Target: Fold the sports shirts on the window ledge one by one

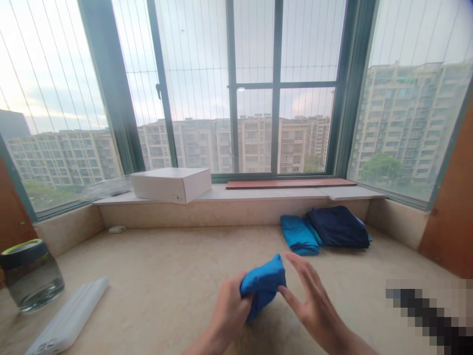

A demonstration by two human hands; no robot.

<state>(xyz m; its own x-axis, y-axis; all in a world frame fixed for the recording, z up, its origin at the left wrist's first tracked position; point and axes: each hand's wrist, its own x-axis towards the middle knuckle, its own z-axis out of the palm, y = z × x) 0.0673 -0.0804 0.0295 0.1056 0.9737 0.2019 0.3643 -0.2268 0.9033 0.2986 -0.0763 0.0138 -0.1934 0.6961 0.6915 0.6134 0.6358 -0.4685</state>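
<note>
A bright blue folded cloth [265,285] is held just above the beige stone sill [166,276] near its front edge. My left hand [231,310] is closed round the cloth's lower left side. Flat against the cloth's right side rests my right hand [312,296], its fingers stretched out and together, the thumb touching the fabric. Further back on the sill lie a folded blue cloth [298,234] and a folded dark navy cloth [338,227], side by side and touching.
A white box [170,184] sits on the raised ledge at the window. A glass jar with a green-rimmed lid [30,274] and a long white object [68,318] lie at the left. A small white item [117,229] lies by the ledge. Brown wall panels flank both sides.
</note>
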